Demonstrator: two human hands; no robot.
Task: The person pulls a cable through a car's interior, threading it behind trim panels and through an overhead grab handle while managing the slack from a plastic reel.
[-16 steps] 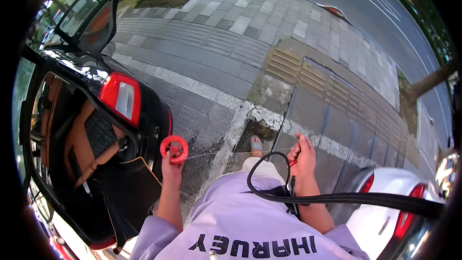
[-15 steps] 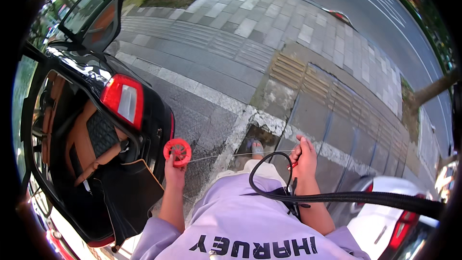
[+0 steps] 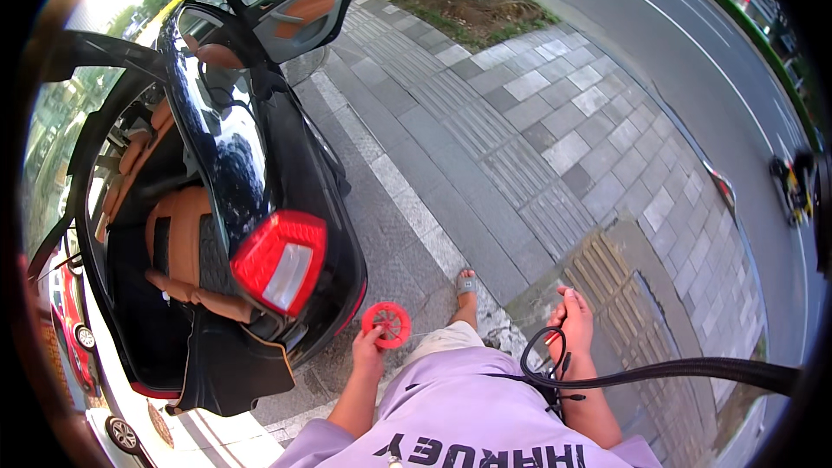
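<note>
The fingers of the left hand point(image 3: 367, 348) close around the lower edge of a small red spoked reel point(image 3: 386, 324), holding it up just behind the rear corner of the black car point(image 3: 295, 156), below the red tail light point(image 3: 279, 262). The fingers of the right hand point(image 3: 574, 322) curl shut on a looped black cable point(image 3: 542, 364), whose loop hangs at the wrist while a thick black hose point(image 3: 693, 373) runs off to the right. Judging by this, the work is part way along: reel and cable are both in hand, yet nothing is wound up, laid down or stowed in the open boot point(image 3: 165, 295), and the car door point(image 3: 299, 0) stands open. Against the earlier view, the thin line stretched between reel and right hand no longer shows, the head looks further along the car's side, and a sandalled foot point(image 3: 466, 284) is forward on the paving point(image 3: 520, 139)
</note>
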